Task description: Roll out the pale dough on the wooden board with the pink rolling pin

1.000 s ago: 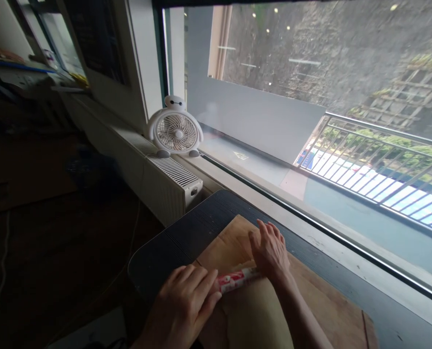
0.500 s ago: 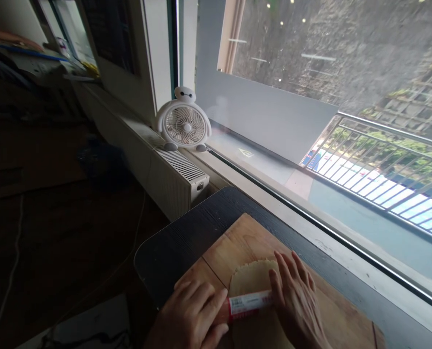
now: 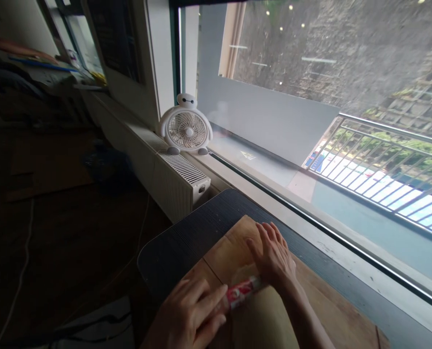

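A rolling pin [image 3: 240, 292] with a red and white printed label lies across a thin, pale sheet of dough [image 3: 263, 317]. The dough rests on a wooden board [image 3: 332, 291]. Over the pin's left end is my left hand [image 3: 192, 310], its fingers bent around it with the thumb on the near side. My right hand [image 3: 274, 257] bears on the other end with the palm or heel, fingers stretched out and spread above the board. Both pin ends are hidden under the hands, and motion smears the label.
The board sits on a dark table [image 3: 187, 242] with a rounded corner. Beyond it a white radiator [image 3: 176, 184] runs along the wall, and a white fan [image 3: 188, 131] stands by the window. A person's arm [image 3: 16, 47] shows far left. A pale cable [image 3: 29, 247] trails across the floor.
The rolling pin has turned, its label showing a different side, and its right end has moved away from me. My right hand has slid forward and left; my left hand has shifted little.
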A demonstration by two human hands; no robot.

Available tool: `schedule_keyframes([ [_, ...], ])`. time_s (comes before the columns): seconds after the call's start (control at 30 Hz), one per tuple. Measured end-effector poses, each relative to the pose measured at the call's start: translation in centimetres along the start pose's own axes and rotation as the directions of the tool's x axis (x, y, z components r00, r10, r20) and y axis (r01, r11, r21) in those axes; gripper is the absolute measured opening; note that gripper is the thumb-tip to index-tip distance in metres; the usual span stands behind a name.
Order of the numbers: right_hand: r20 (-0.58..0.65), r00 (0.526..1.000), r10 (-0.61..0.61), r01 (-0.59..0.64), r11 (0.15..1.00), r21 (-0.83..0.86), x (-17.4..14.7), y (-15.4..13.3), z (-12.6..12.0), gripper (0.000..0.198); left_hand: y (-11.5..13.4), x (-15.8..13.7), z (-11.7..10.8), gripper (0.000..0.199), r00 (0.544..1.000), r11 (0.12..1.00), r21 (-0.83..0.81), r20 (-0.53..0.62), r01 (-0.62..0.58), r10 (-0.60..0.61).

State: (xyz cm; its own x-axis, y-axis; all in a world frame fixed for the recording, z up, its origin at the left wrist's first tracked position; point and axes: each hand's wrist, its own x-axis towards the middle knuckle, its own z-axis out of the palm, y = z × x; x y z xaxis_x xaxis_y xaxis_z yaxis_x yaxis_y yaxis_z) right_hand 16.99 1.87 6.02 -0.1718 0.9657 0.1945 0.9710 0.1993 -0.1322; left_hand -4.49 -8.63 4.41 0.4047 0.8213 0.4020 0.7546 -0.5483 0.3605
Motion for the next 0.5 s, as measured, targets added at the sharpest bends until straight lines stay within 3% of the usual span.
schedule_keyframes([
  [0.13,-0.031,0.999,-0.035,0.032,0.995,-0.093,-6.9,2.9,-0.1,0.052,0.4,-1.2,0.9,0.048,0.993,0.994,0.006,0.033,-0.113,0.112],
  [0.23,-0.039,0.999,-0.035,0.029,0.991,-0.129,-8.2,3.4,-0.2,0.050,0.6,-0.9,0.6,0.048,0.993,0.995,0.010,0.051,-0.103,0.102],
  [0.33,0.018,1.000,0.009,-0.007,0.994,-0.110,-5.4,2.2,-0.2,0.048,0.5,0.0,-0.3,0.039,0.995,0.998,-0.016,0.082,-0.056,0.057],
  [0.5,0.122,0.986,0.112,-0.109,0.994,-0.028,2.5,-0.9,0.6,0.050,-0.2,1.3,-1.1,0.026,0.997,0.998,-0.011,0.054,0.055,-0.054],
])
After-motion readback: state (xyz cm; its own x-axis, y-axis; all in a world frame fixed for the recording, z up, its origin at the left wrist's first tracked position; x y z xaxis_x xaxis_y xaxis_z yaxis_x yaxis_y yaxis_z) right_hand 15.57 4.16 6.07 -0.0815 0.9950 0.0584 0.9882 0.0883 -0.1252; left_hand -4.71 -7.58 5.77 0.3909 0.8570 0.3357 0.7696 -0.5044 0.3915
